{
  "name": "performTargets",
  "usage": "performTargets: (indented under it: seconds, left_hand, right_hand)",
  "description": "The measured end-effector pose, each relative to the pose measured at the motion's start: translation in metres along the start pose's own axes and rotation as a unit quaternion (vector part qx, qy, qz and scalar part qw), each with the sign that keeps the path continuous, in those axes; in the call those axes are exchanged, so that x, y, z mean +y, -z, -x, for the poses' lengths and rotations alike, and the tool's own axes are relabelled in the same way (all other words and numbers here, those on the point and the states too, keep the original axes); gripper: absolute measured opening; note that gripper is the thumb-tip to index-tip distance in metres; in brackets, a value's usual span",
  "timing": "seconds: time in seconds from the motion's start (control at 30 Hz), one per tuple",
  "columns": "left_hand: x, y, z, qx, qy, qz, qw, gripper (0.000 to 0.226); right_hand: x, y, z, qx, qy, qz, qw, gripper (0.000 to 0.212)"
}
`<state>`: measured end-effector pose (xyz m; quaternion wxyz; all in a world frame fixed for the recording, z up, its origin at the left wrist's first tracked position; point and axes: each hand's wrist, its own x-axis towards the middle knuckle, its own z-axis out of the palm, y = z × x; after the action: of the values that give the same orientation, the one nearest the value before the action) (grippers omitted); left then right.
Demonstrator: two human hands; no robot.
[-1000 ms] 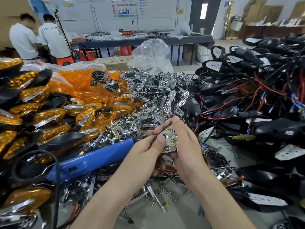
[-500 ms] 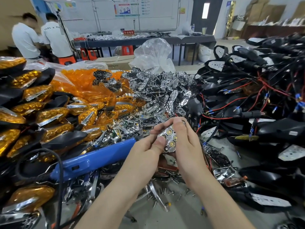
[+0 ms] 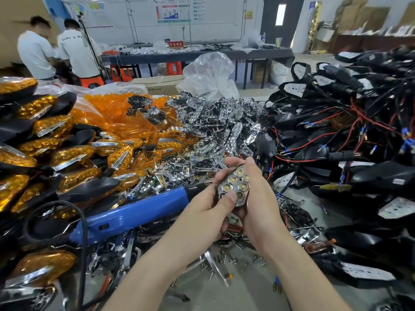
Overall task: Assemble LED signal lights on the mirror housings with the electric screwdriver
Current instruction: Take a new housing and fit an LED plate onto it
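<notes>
While the left grip (image 3: 207, 213) and right grip (image 3: 258, 198) together pinch a chrome LED reflector plate (image 3: 234, 187) at centre frame, the blue electric screwdriver (image 3: 134, 214) lies unheld just left. Amber-lensed finished lights (image 3: 67, 153) pile at far left. Many wired black mirror housings (image 3: 336, 153) at right seemingly await assembly.

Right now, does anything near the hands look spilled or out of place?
Loose screws lie scattered on the table below the left hand and right hand, not in any tray. The blue electric screwdriver lies across the heap of chrome parts. The LED reflector that both hands hold looks undamaged.
</notes>
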<state>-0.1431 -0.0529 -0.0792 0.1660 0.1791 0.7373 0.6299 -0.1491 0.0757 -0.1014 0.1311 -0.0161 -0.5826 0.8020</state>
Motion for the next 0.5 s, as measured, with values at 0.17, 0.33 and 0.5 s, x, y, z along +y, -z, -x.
performTargets:
  seconds: [0.17, 0.33, 0.5]
  left_hand:
    - [-0.0026, -0.0012, -0.0027, 0.019, -0.026, -0.039, 0.999, 0.038]
    - [-0.0007, -0.0038, -0.0017, 0.008, -0.052, -0.037, 0.998, 0.054]
    - [-0.0045, -0.0016, -0.0038, 0.005, 0.013, -0.003, 1.000, 0.019]
  right_hand:
    - [0.0006, -0.0030, 0.0042, 0.011, 0.103, 0.133, 0.986, 0.043]
    - [0.0018, -0.0029, 0.0050, 0.040, 0.114, 0.140, 0.983, 0.043]
    - [0.0058, 0.0014, 0.0038, 0.023, 0.065, 0.101, 0.993, 0.040]
